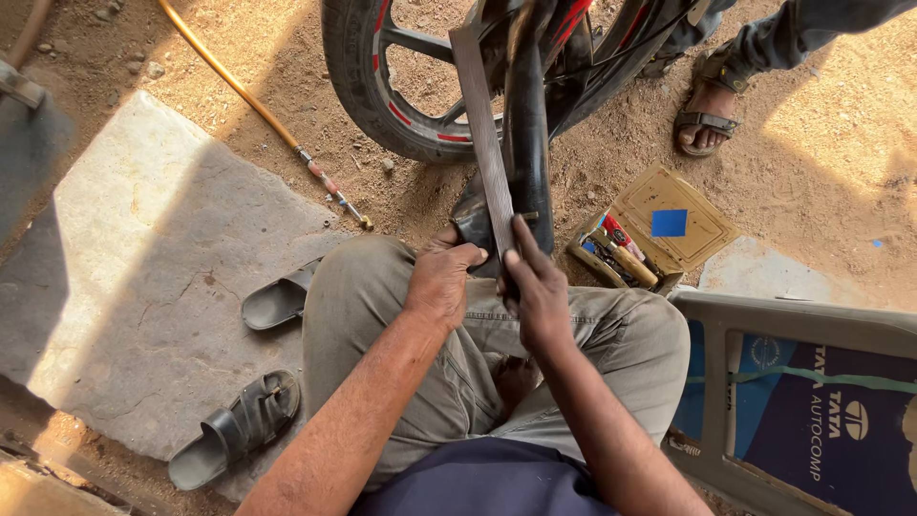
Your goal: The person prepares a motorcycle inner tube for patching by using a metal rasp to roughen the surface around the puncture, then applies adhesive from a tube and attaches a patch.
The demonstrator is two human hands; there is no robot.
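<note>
Seen from above, seated on the ground, knees bent, grey trousers.

Left hand: closed on the lower fold of a black rubber tube, smooth and a little shiny, pressed over the knee.

Right hand: fingers wrapped around the near end of a long flat metal file, grey, dull, with fine rough surface. Grip narrow and firm, handle end hidden inside the fist.

File laid along the tube, touching it, running away from both hands toward the wheel. Tube between the two hands and rising beyond them.

Wheel: black tyre, red marks on the rim, standing on sandy soil. Right of the hands, an open cardboard box with small tubes inside. Left, two black sandals on a flat grey stone slab. Yellow hose across the sand. Another person's sandalled foot at the top.
</note>
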